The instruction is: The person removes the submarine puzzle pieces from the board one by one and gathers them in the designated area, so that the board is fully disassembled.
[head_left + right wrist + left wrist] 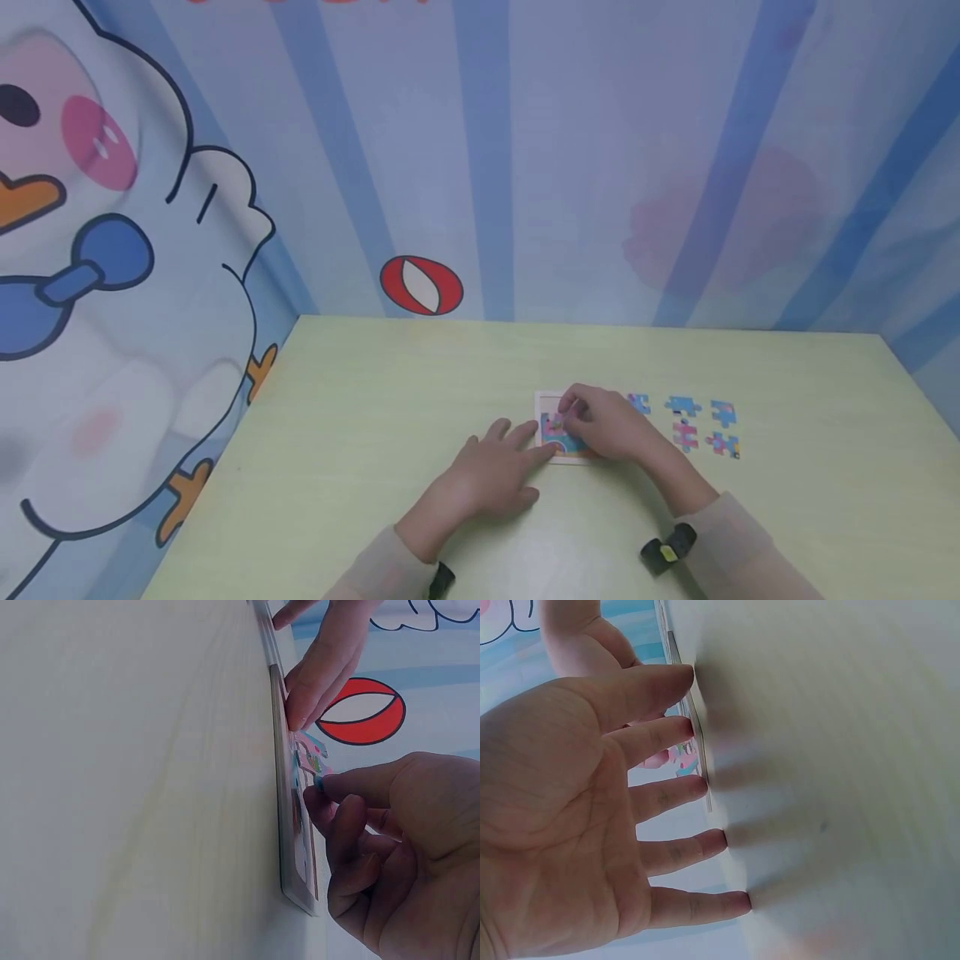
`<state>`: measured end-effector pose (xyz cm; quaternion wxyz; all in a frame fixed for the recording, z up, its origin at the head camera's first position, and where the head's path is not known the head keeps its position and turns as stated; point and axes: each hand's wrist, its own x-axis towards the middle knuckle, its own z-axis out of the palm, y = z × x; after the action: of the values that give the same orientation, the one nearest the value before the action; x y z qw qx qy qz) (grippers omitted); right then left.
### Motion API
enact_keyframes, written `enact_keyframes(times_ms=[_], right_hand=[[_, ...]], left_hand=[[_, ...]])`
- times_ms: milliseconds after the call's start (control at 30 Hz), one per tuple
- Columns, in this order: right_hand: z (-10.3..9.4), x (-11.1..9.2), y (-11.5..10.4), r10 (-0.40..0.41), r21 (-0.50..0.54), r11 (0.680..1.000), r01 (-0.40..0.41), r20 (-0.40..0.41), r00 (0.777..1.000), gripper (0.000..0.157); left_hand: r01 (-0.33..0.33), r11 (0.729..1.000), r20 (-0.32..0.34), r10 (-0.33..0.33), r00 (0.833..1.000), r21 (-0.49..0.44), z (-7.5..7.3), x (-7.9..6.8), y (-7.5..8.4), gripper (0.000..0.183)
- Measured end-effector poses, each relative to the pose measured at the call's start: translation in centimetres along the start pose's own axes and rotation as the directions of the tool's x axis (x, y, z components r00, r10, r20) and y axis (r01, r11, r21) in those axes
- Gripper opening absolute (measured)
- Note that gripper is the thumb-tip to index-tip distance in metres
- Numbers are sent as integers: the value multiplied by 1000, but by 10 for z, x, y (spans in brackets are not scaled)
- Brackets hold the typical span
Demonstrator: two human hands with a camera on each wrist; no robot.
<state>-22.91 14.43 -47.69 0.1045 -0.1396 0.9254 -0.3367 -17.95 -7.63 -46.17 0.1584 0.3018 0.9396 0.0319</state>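
A shallow puzzle tray (537, 410) with a pale rim lies on the table, partly filled with pink and blue pieces. My right hand (609, 423) is over its right part, thumb and forefinger pinching a jigsaw piece (311, 762). In the right wrist view that piece is tilted just above the tray, mostly pink with a bluish end at the fingertips. To the left, my left hand (491, 477) spreads its fingers nearly straight. Its fingertips (739, 901) touch the tabletop, while the forefinger reaches over the tray's lower left edge. The right hand hides much of the tray's interior.
Several loose jigsaw pieces lie right of the tray in two rough rows, among them a blue one (682, 406) and a pink one (686, 436). The pale yellow table (375, 383) meets a printed blue-striped backdrop (570, 167) at its far edge.
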Motion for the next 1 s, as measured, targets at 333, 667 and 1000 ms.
enact_keyframes(times_ms=[333, 667, 1000], right_hand=[[-16, -8, 11, -17, 46, 999, 18, -20, 1000, 14], [-33, -25, 38, -26, 34, 999, 28, -73, 997, 13], [-47, -47, 60, 35, 21, 999, -33, -108, 994, 12]], left_hand=[[-6, 1000, -14, 7, 1000, 30, 2, 0, 1, 62], [-2, 1000, -18, 2, 1000, 26, 4, 2, 1, 63], [4, 1000, -12, -4, 1000, 20, 3, 0, 2, 62]])
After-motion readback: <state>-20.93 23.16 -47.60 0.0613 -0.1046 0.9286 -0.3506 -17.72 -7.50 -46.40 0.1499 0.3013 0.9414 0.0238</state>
